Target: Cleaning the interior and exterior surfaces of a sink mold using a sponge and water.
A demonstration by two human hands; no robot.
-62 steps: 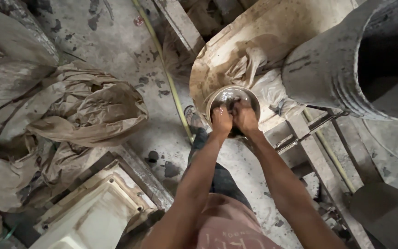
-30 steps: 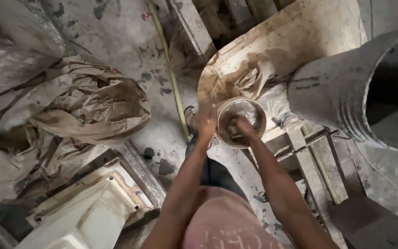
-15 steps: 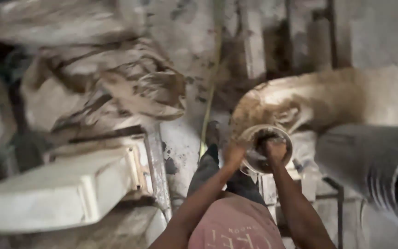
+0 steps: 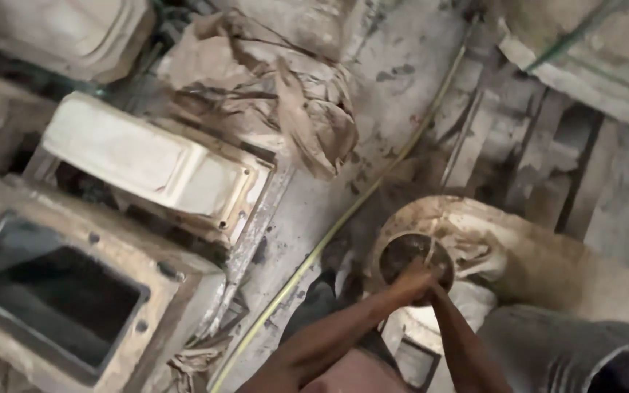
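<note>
A round metal bowl (image 4: 410,251) with a dark inside sits at the open end of a dusty beige sack (image 4: 562,266). My left hand (image 4: 406,282) and my right hand (image 4: 431,288) are pressed close together on the bowl's near rim, fingers curled over it. Both forearms reach up from the bottom of the view. The picture is slightly blurred, so single fingers are hard to tell apart.
A grey drum (image 4: 576,349) lies at the lower right. A white moulded casing (image 4: 147,164) and a large rectangular frame mould (image 4: 169,280) stand at the left. Crumpled paper sacks (image 4: 278,94) lie above, a yellow hose (image 4: 343,218) crosses the floor, and wooden slats (image 4: 518,138) are at the upper right.
The view has swung left and down, bringing the moulds into sight. My hands stay on the bowl's rim, now closer together at its near edge.
</note>
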